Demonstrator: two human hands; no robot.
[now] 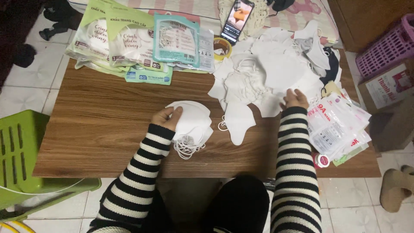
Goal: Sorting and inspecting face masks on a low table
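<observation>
Seated at a low wooden worktop (99, 125), we press our left hand (167, 117) onto a small stack of folded white masks (192, 123), fingers curled over its near-left edge and thumb tucked against it, so the hand is partly closed on the stack. The stack lies near the middle of the worktop, its thin ear loops (186, 149) spilling out toward us.

Our right hand (295, 99) reaches into the big loose heap of white masks (269, 73) that covers the far-right part of the worktop; its fingers are bent down into the pile, and we cannot tell whether they have pinched one mask or only rest on it. One single mask (238, 123) lies flat between the stack and the heap, just apart from both hands.

Along the far-left edge sit green and teal printed packets (129, 41), overlapping one another. A roll of tape (221, 47) stands beside them, and a phone (237, 19) with a lit screen leans just behind it. Clear plastic sleeves with red print (334, 127) fan out off the right edge, touching our right sleeve. A green plastic stool (26, 151) stands on the tiled floor to our left, a pink basket (386, 47) at far right.
</observation>
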